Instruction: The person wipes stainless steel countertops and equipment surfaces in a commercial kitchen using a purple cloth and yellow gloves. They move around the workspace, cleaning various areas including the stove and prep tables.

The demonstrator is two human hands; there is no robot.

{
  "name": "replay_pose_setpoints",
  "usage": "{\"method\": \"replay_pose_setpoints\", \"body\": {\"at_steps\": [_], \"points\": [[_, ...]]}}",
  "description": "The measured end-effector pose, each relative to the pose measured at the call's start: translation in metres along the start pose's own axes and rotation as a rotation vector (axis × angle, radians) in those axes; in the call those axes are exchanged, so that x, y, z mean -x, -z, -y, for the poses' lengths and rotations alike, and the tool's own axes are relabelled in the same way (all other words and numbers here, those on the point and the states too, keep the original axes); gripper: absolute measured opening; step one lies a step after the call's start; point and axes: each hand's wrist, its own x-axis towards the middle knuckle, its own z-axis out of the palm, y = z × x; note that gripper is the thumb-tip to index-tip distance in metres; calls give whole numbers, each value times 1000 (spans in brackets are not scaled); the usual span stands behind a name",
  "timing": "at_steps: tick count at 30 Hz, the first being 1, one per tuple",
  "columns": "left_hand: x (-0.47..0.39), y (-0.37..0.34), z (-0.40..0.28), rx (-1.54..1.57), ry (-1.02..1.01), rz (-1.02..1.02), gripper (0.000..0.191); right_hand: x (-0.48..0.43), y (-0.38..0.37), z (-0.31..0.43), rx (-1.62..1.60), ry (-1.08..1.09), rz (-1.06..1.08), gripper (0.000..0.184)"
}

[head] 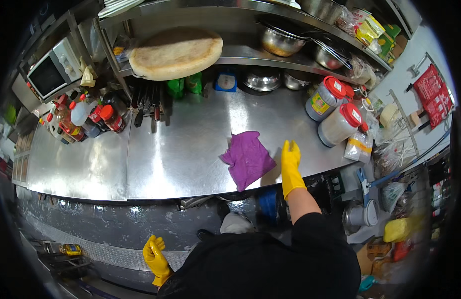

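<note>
A crumpled purple cloth [249, 160] lies on the stainless steel counter [185, 149] in front of me. Just right of it, apart from the cloth, my right hand [291, 164] is over the counter's front edge in a yellow rubber glove. Its fingers point away from me, and I see nothing in its grasp. My left hand [155, 258], gloved the same way, hangs low at my left side over the floor. Those fingers are loosely curled and the palm is partly hidden; no held thing shows.
Red-lidded plastic jars [340, 125] stand at the counter's right end. Bottles [80, 116] and a knife rack [148, 104] line the left and back. A blue kitchen scale [226, 81] sits beneath the shelf, which holds a thick round chopping board [178, 52] and a steel pot [282, 41].
</note>
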Motion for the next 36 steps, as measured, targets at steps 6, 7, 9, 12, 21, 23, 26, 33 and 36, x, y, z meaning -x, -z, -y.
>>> {"method": "replay_pose_setpoints", "body": {"at_steps": [6, 7, 9, 12, 21, 23, 26, 33, 36], "points": [[3, -41, 9, -6, 94, 2, 37, 99, -43, 82, 332, 484, 382, 97], [2, -54, 8, -22, 60, -7, 36, 106, -56, 91, 312, 434, 506, 100], [-8, -74, 4, -76, 45, 11, 34, 103, -78, 98, 419, 377, 579, 99], [-25, -121, 3, -63, 131, -35, 33, 45, -99, 75, 338, 522, 509, 84], [-38, -242, -68, -654, 191, 148, 38, -288, -161, -28, 533, 206, -22, 71], [-36, -259, -78, -565, 152, 218, 39, -340, -167, -50, 559, 80, -47, 73], [-29, -269, -94, -591, 149, 239, 41, -380, -175, -73, 640, 114, -224, 72], [-12, -254, -106, -480, 331, 116, 34, -376, -156, -79, 506, 266, -185, 56], [-2, -243, -93, -401, 434, 46, 33, -318, -145, -46, 394, 410, -133, 54]]}}
